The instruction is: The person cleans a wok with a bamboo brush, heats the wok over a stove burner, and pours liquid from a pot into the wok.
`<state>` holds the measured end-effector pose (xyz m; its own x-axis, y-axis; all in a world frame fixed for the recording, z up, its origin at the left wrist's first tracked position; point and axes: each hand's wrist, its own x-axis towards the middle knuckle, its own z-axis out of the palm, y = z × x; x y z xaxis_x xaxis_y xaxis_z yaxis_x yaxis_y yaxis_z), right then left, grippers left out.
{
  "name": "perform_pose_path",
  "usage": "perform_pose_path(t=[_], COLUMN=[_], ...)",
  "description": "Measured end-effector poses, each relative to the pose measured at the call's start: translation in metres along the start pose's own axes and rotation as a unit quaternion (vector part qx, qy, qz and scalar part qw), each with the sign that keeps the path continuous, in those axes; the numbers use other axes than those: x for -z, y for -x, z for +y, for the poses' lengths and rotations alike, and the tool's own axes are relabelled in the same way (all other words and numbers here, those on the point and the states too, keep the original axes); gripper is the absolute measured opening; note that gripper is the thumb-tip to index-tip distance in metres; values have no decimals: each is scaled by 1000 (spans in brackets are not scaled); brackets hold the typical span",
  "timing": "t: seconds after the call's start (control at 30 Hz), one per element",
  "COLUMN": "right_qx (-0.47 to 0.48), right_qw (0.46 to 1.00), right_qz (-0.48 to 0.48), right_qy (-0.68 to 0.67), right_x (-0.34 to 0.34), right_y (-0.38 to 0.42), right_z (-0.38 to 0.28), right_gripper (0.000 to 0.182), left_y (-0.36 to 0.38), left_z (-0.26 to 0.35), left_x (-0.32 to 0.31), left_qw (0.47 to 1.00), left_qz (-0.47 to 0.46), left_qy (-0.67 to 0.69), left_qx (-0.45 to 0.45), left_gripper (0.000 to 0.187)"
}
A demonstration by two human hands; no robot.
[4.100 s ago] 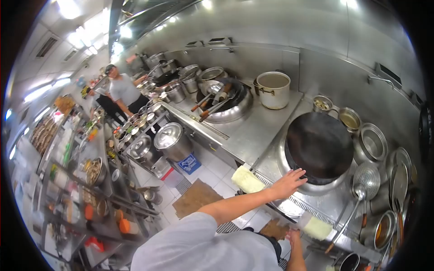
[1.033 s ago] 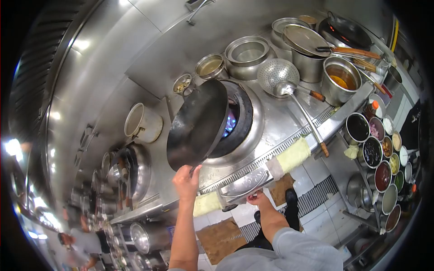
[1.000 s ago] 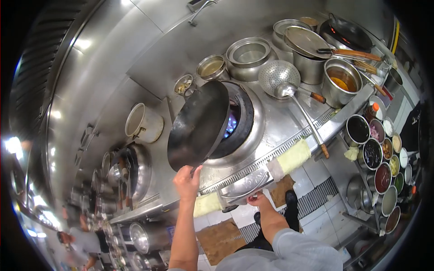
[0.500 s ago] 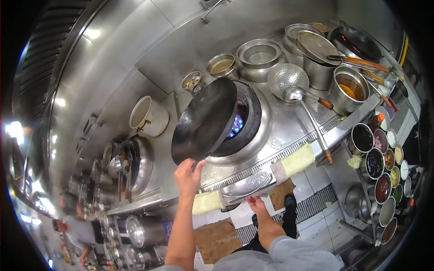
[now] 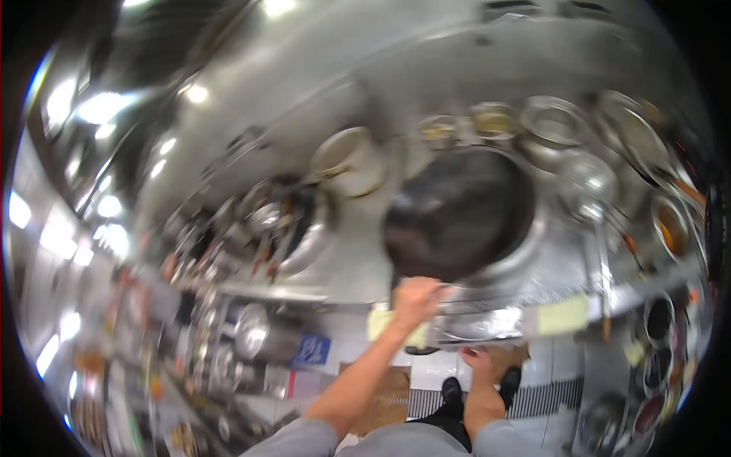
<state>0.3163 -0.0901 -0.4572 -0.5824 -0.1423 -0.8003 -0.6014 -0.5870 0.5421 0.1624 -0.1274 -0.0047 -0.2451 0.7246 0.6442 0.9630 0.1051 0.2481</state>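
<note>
A dark round wok [image 5: 461,213] is tilted over the burner, its wide dark side filling the middle of the head view. My left hand [image 5: 417,299] is closed on the wok's near rim. The burner flame is hidden behind the wok. My right hand [image 5: 477,359] hangs low by the front edge of the steel stove [image 5: 358,266], below the wok. Motion blurs its fingers, so I cannot make out whether it touches anything. A pale folded cloth [image 5: 563,315] lies along the stove's front edge, to the right of my hands.
A perforated skimmer [image 5: 588,183] and a long-handled ladle [image 5: 603,263] lie to the right. Behind the wok stand several pots, one a silver pot [image 5: 553,122]. A large pot [image 5: 350,164] stands to the left. Containers of sauces [image 5: 659,318] line the right side.
My view has swung left, so the stove appears further right. The wok is less steeply tilted and now covers the flame. My left hand stays on its rim.
</note>
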Motion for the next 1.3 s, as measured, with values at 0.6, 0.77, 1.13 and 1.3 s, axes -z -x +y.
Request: perform_pose_path(t=[0.6, 0.77, 1.13, 1.3], right_qx=[194, 99, 188, 404], right_qw=[947, 814, 485, 589], right_qz=[19, 122, 119, 142], right_qy=[256, 559, 846, 685], right_x=[-23, 23, 4, 107], right_y=[43, -8, 199, 279], right_z=[36, -41, -99, -197], right_gripper=[30, 31, 38, 23], left_y=[11, -8, -31, -32], left_z=[4, -20, -101, -128], left_x=[1, -17, -76, -31], left_qw=[998, 997, 990, 995], left_qz=[-49, -36, -143, -90], left_qy=[6, 29, -15, -25], left_qx=[-33, -69, -13, 20], left_gripper=[25, 23, 28, 21])
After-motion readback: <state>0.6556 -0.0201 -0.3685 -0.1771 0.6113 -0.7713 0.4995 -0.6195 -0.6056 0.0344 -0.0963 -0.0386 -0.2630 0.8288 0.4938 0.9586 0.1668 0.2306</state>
